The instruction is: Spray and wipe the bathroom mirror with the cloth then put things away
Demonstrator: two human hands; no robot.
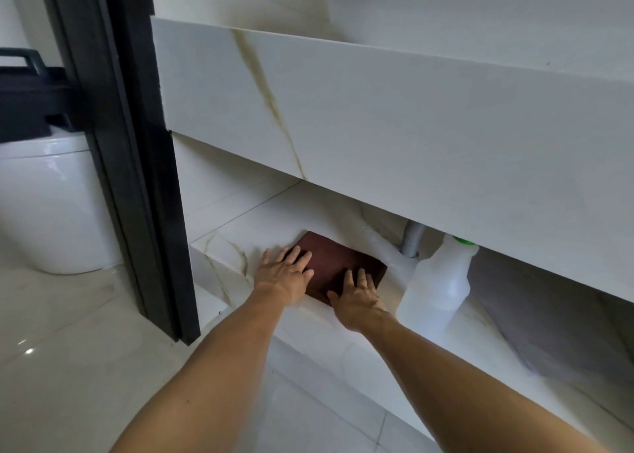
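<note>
Bathroom, white marble-look tile with tan veining. A thick worktop [411,126] spans the upper frame; beneath it runs a low tiled shelf [219,246]. The cloth [338,263], dark maroon and folded into a flat rectangle, lies on this shelf. Left hand [286,274]: grip open, fingers straight and spread, resting flat on the cloth's left edge. Right hand [356,298]: grip open, fingers extended, pressing on the cloth's near right corner. Neither hand has hold of anything. A translucent white bottle [437,284] with a green cap stands on the shelf just beside the right hand, in front of a grey drain pipe [411,241]. A black door frame [137,164] stands at left, with a white toilet [51,205] behind it
</note>
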